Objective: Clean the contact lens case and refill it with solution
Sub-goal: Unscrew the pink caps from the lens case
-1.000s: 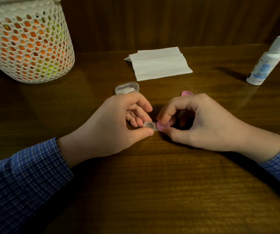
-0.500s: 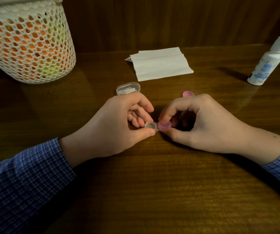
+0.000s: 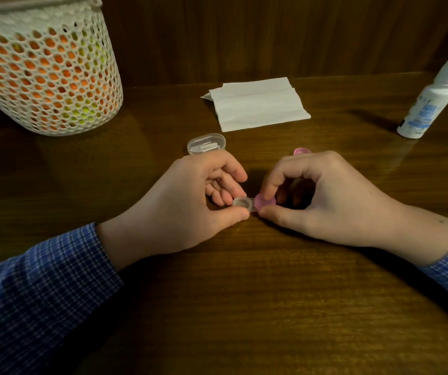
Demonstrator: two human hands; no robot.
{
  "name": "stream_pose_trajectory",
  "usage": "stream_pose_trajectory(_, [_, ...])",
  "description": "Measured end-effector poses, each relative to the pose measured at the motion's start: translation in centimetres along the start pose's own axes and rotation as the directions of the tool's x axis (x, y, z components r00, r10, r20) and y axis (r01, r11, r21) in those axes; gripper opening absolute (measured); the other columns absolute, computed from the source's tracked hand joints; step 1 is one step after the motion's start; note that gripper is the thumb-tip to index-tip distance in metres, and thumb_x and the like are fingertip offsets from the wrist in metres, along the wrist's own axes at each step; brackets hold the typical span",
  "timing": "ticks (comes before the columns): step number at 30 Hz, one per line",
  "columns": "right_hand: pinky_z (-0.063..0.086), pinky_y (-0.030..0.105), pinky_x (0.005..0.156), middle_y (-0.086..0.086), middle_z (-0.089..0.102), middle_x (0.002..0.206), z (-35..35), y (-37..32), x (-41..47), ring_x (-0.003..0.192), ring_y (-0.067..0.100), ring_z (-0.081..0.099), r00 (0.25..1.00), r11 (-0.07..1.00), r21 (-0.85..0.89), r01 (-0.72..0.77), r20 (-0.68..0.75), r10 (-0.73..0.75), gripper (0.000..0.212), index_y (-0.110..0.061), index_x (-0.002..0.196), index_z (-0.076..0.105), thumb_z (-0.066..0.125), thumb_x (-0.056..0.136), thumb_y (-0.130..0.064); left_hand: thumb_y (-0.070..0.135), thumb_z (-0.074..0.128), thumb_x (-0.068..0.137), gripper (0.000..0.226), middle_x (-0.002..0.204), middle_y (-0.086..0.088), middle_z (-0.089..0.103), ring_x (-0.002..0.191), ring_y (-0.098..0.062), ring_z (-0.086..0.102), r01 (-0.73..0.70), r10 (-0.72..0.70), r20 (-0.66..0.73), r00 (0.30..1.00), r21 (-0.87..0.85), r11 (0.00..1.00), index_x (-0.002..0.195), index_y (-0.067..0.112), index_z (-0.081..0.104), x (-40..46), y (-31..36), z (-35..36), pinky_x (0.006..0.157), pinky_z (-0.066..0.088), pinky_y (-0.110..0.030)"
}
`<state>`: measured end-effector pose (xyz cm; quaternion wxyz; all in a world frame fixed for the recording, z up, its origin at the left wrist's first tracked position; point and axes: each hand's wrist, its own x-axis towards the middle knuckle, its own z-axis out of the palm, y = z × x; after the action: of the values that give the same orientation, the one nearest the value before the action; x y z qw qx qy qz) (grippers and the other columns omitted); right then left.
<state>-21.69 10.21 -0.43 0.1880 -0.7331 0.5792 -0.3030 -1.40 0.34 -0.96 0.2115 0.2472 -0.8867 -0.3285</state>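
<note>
A small clear contact lens case (image 3: 241, 203) rests on the wooden table at the centre, its left well uncovered. My left hand (image 3: 185, 207) pinches that left end between thumb and fingers. My right hand (image 3: 322, 196) grips the pink cap (image 3: 264, 201) sitting on the case's right well, thumb and forefinger around it. A second pink cap (image 3: 301, 151) lies on the table just behind my right hand. The white solution bottle (image 3: 428, 104) stands capped at the far right. A folded white tissue (image 3: 258, 104) lies at the back centre.
A clear oval plastic lid or box (image 3: 206, 143) lies behind my left hand. A white mesh basket (image 3: 44, 74) with orange and yellow contents stands at the back left. A dark wooden wall closes off the table's far edge.
Both hands stay on the case in nearly the same place. The right hand's fingers have shifted slightly on the pink cap, which now shows more of its top.
</note>
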Motion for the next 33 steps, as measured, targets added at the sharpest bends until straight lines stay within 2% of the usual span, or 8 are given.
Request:
stream_pose_trajectory(9, [0.037,0.066,0.113,-0.018,0.076,0.1,-0.2,0.2,-0.1,0.098,0.0,0.071,0.999,0.999,0.03,-0.015,0.041,0.014,0.013,-0.029,0.095,0.077,0.074,0.082,-0.027,0.022,0.088,0.076,0.043,0.093,0.01,0.074,0.085,-0.006,0.073,-0.001,0.001,-0.004,1.0,-0.002,1.0,0.113,0.019,0.067,0.0,0.0,0.0,0.073,0.062,-0.027])
stream_pose_trajectory(11, [0.047,0.056,0.109,-0.016,0.077,0.1,-0.2,0.4,-0.2,0.098,0.004,0.071,0.999,0.999,0.047,-0.007,0.039,0.005,0.013,-0.027,0.095,0.077,0.076,0.083,-0.022,0.023,0.087,0.076,0.043,0.093,0.011,0.073,0.085,-0.006,0.073,0.0,0.0,0.001,1.0,0.004,1.0,0.114,0.019,0.067,0.0,0.0,0.0,0.073,0.062,-0.028])
stream_pose_trajectory(14, [0.059,0.037,0.088,-0.012,0.076,0.1,-0.2,0.7,-0.2,0.095,0.012,0.071,1.0,0.996,0.089,0.014,0.02,-0.016,0.015,-0.025,0.097,0.077,0.078,0.083,-0.019,0.023,0.086,0.076,0.043,0.093,0.011,0.073,0.085,-0.006,0.072,0.011,-0.011,0.009,1.0,-0.001,1.0,0.115,0.02,0.066,0.0,0.0,-0.1,0.073,0.062,-0.029])
stream_pose_trajectory(20, [0.06,0.032,0.084,0.002,0.075,0.102,-1.1,2.3,0.3,0.089,0.02,0.071,0.991,0.925,0.38,0.018,-0.129,0.033,0.033,-0.021,0.117,0.072,0.074,0.089,-0.004,0.021,0.086,0.077,0.042,0.093,0.01,0.074,0.084,-0.009,0.073,0.002,-0.002,0.008,1.0,-0.023,1.0,0.114,0.018,0.066,0.0,0.1,0.0,0.071,0.062,-0.03])
stream_pose_trajectory(24, [0.061,0.027,0.074,0.005,0.075,0.098,-2.4,3.6,0.9,0.086,0.021,0.07,0.953,0.862,0.506,-0.025,-0.249,0.174,0.032,-0.023,0.111,0.075,0.069,0.092,0.002,0.021,0.086,0.077,0.042,0.093,0.008,0.074,0.083,-0.012,0.072,-0.006,0.006,-0.002,1.0,-0.034,0.999,0.114,0.017,0.066,-0.2,0.0,0.0,0.071,0.061,-0.033])
stream_pose_trajectory(27, [0.062,0.026,0.074,0.013,0.075,0.097,-3.5,4.4,1.1,0.088,0.025,0.076,0.901,0.872,0.483,-0.08,-0.338,0.27,0.023,-0.017,0.105,0.072,0.072,0.09,0.001,0.02,0.086,0.077,0.042,0.093,0.008,0.074,0.083,-0.013,0.072,-0.007,0.007,-0.004,1.0,-0.043,0.999,0.114,0.017,0.066,-0.1,0.0,0.0,0.071,0.061,-0.034])
stream_pose_trajectory(30, [0.062,0.023,0.071,0.005,0.077,0.095,-4.0,5.0,1.1,0.088,0.015,0.079,0.87,0.889,0.432,-0.155,-0.366,0.329,0.022,-0.017,0.099,0.068,0.078,0.086,-0.003,0.02,0.086,0.078,0.041,0.093,0.008,0.074,0.083,-0.013,0.072,-0.011,0.01,-0.008,1.0,-0.043,0.999,0.114,0.017,0.066,-0.2,0.0,0.1,0.071,0.061,-0.032])
stream_pose_trajectory(33, [0.06,0.019,0.081,-0.002,0.078,0.097,-3.5,5.2,1.3,0.093,0.006,0.076,0.892,0.944,0.277,-0.178,-0.36,0.274,0.018,-0.021,0.097,0.07,0.081,0.084,-0.015,0.02,0.086,0.078,0.041,0.093,0.009,0.074,0.084,-0.013,0.072,-0.007,0.007,-0.017,1.0,-0.04,0.999,0.114,0.018,0.066,-0.3,0.1,0.2,0.07,0.06,-0.03])
